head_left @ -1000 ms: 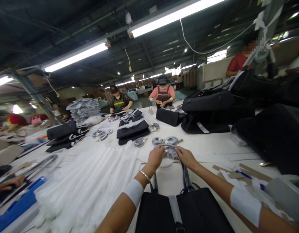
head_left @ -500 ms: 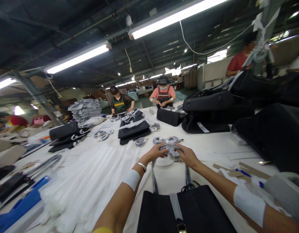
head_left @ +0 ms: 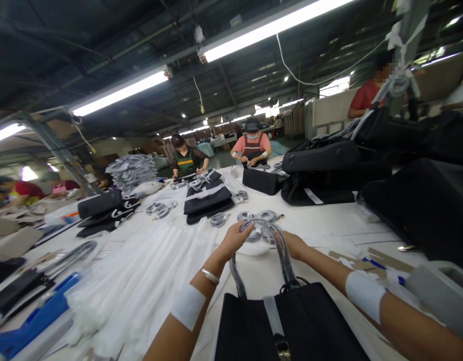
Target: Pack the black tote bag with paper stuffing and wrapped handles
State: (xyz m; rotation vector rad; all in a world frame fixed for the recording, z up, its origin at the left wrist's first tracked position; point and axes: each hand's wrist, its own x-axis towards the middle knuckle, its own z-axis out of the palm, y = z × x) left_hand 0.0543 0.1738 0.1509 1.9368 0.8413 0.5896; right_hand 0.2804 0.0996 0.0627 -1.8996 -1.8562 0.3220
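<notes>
A black handbag (head_left: 310, 321) stands upright right in front of me, with a pale-wrapped strap and a gold buckle (head_left: 283, 350) on its front. Its long handle (head_left: 284, 255) is wrapped in greyish film and arches upward. My left hand (head_left: 237, 239) is closed on the left part of that arch. Behind the handle's right side is my right hand (head_left: 293, 245), its fingers mostly hidden, close to the coiled straps. Those wrapped strap coils (head_left: 268, 216) lie on the table just beyond both hands, some with metal clips.
White foam sheets (head_left: 141, 286) spread over the left of the table (head_left: 314, 220). Black bags (head_left: 209, 200) are stacked ahead, and more black bags (head_left: 423, 210) pile up at right. A grey bin (head_left: 442, 296) stands near my right arm. Co-workers (head_left: 252, 143) work across the table.
The handle's arch now stands higher and to the right. My left hand has shifted slightly left and down; my right hand has moved right, behind the handle.
</notes>
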